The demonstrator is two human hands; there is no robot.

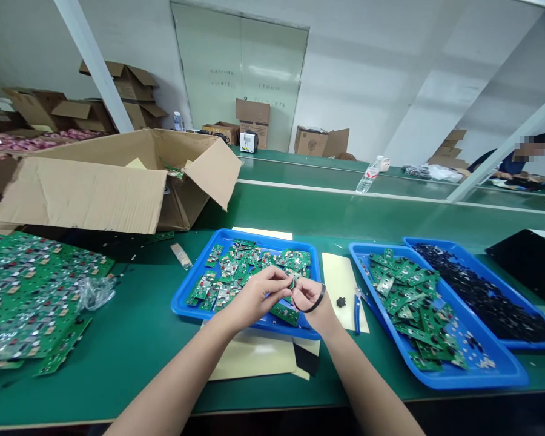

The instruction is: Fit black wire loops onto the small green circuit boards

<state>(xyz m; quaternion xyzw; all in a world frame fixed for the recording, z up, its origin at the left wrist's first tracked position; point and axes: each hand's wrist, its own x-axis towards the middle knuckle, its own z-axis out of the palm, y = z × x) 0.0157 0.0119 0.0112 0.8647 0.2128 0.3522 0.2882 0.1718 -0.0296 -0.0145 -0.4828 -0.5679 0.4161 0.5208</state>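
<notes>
My left hand and my right hand meet above the front right part of a blue tray. Fingers of both hands are closed on a small circuit board, seen nearly edge-on and mostly covered by the fingertips. A black band circles the right wrist. Under the hands, the tray holds many green boards with silver and red parts. Right of my right hand lie a cream sheet, a small black part and blue-handled cutters.
Another blue tray at right holds piled boards; behind it, one holds black pieces. Large board panels and a plastic bag lie left. An open carton and a bottle stand farther back. A person sits far right.
</notes>
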